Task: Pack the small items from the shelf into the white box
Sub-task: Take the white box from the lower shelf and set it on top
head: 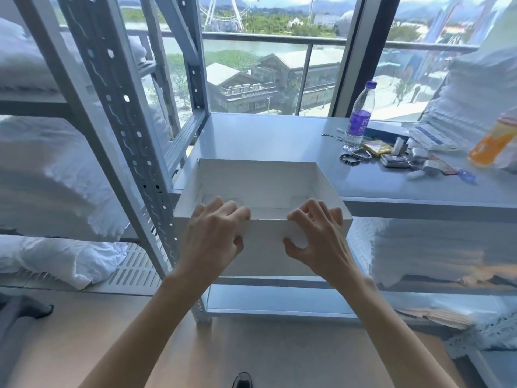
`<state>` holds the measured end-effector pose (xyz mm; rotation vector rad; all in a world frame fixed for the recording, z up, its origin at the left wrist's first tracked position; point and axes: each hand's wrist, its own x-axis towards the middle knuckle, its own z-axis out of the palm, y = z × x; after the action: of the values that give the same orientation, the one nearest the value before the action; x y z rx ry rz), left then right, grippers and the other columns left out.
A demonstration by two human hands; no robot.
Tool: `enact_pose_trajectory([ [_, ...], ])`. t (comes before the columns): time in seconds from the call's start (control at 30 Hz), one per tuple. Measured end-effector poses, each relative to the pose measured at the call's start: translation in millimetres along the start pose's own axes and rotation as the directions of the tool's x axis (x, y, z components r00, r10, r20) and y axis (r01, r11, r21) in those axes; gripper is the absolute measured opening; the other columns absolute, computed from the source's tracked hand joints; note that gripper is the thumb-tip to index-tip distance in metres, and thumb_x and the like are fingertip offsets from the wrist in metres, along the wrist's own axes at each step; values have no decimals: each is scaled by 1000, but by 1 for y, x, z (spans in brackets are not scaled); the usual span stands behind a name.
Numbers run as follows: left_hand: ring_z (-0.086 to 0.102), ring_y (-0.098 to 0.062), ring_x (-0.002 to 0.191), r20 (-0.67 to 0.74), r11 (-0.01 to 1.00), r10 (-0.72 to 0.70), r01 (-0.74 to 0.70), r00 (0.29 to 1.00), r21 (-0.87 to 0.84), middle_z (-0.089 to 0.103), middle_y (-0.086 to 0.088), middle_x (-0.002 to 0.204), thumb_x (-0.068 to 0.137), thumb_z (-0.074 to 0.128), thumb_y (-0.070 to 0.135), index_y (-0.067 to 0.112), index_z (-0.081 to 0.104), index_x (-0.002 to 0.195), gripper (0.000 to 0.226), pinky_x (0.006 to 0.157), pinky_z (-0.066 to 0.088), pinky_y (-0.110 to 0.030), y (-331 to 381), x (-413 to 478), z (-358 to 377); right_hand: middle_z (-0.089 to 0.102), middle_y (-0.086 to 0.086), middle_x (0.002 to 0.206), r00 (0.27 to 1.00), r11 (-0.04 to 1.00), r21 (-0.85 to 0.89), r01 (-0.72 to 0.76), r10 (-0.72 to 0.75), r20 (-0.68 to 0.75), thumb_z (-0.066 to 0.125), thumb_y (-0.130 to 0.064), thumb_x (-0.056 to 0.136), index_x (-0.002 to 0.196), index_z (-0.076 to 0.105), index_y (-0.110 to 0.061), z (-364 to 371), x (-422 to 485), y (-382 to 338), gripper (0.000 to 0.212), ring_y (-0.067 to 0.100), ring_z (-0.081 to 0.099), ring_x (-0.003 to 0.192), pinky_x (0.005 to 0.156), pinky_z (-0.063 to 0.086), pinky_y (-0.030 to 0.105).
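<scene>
Head view of a grey metal shelving rack (pixel 112 88) standing before a large window (pixel 268 65). Bundles of white linen (pixel 50 175) fill the rack's bays at left. A stack of folded white towels (pixel 475 88) stands at the right end of the grey shelf board (pixel 265 138).

The white box (pixel 257 177), open-topped, sits at the front left of this board. Its near wall reaches out past the board's front edge. Whether its base rests fully on the board cannot be told.

The left hand (pixel 215 236) and the right hand (pixel 316 236) both grip the box's near wall. Their fingers curl over the rim and their thumbs press the outer face.

Well apart from the box, toward the right of the board, stands an upright water bottle (pixel 359 119) with a purple cap and label. An orange-labelled container (pixel 492 141) leans against the towels, too blurred to identify further.

The small items lie in a loose cluster between these two:
- a flat blue box (pixel 387 131) behind the bottle
- a yellow packet (pixel 377 147)
- a small dark tin (pixel 394 161)
- two beaded bracelets (pixel 350 159) just beside the bottle's base
- a thin metal chain (pixel 331 136) to the bottle's left
- a white capsule-shaped piece (pixel 416 175) near the board's front edge
</scene>
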<state>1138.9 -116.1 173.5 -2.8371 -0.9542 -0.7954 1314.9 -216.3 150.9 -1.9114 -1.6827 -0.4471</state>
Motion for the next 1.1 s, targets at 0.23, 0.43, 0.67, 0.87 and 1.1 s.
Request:
enact_pose_trajectory([
  [0.23,56,-26,83,37,996,37,-34,999,-84,65,3,81,56,83,11,17,67,87,35,74,42,-36,-19,38,-13,52,0,87,999,998,52,33,-31,-40,79,-27,60,90,61,-17,-7,35,9,36,14,45,84,71,24,32],
  [0.43,52,-19,75,-34,980,101,-105,994,-167,62,10,76,52,84,11,21,64,82,38,67,46,-35,-40,74,-29,49,-6,88,991,996,17,86,-84,-107,72,-35,62,91,52,-26,-17,74,14,36,11,45,83,72,23,28],
  [0.67,53,-24,77,-38,989,82,-86,996,-116,62,4,78,58,79,6,17,63,82,31,68,41,-32,-59,126,13,53,2,85,997,999,-39,27,-30,-66,80,-22,64,88,58,-17,18,123,40,33,19,50,83,70,26,34],
  [0.87,50,-25,81,12,992,73,-71,997,-108,58,1,79,60,70,4,16,60,84,28,69,37,-33,-78,155,70,52,1,83,999,996,-87,-24,20,-43,80,-20,63,86,59,-18,69,135,66,31,19,48,83,69,24,34],
  [1.1,53,-28,76,-136,994,93,-84,986,74,57,-5,81,55,71,13,12,58,84,32,67,35,-37,-80,183,120,58,2,89,984,960,-276,-36,-13,-175,72,-24,68,106,47,-23,112,153,92,44,23,52,82,72,28,37],
])
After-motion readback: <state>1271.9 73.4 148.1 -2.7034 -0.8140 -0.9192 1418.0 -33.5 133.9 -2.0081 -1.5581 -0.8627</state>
